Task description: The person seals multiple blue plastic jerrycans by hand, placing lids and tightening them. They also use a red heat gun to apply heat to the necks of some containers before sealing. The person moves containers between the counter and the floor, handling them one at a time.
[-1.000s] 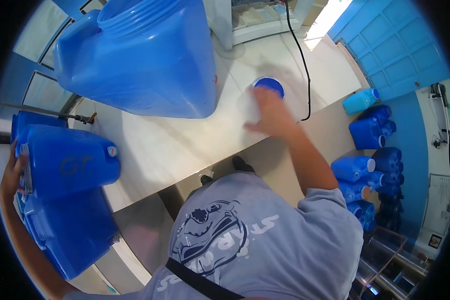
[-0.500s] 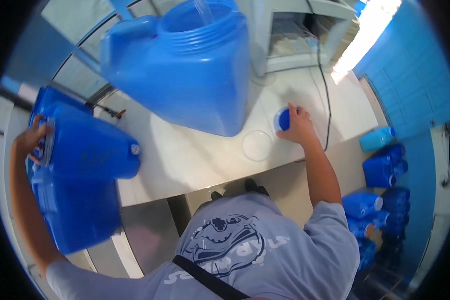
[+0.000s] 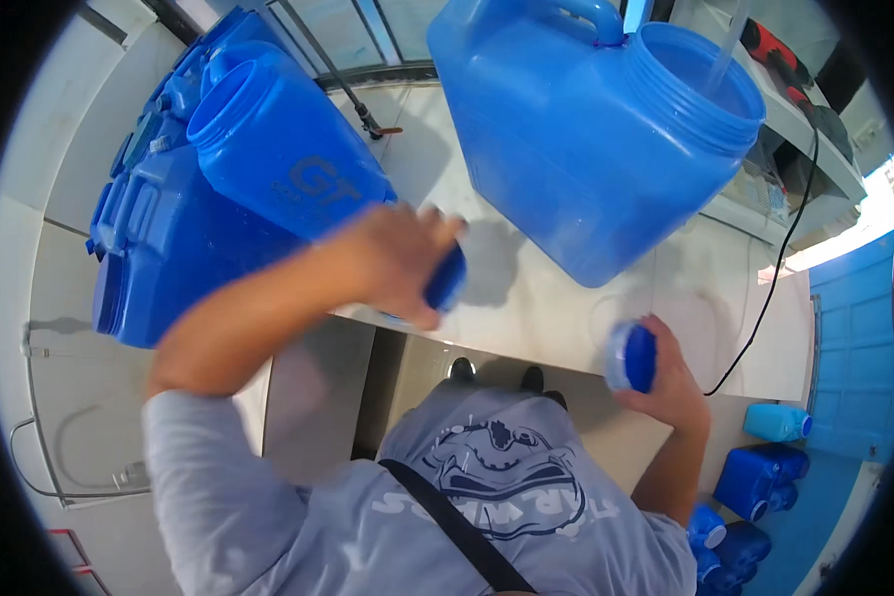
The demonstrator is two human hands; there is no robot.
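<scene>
A round blue cap sits in the fingers of my left hand, held over the front of the white counter. My right hand grips another round blue cap with a pale, translucent rim, near the counter's front edge. Beyond my hands stands a large blue jug with a wide threaded mouth; a clear stream or tube enters it from above. Left of it a blue container leans with its open mouth toward the upper left, its lower end partly behind my left hand.
More blue containers crowd the left end of the white counter. A thin tap pipe rises at the back. At right, a black cable hangs across the counter from a white shelf. Several blue jugs stand on the floor.
My left hand has come away from the left container's mouth, which now shows open, and holds a cap over the counter. My right hand has lifted its cap toward me. The view has shifted left.
</scene>
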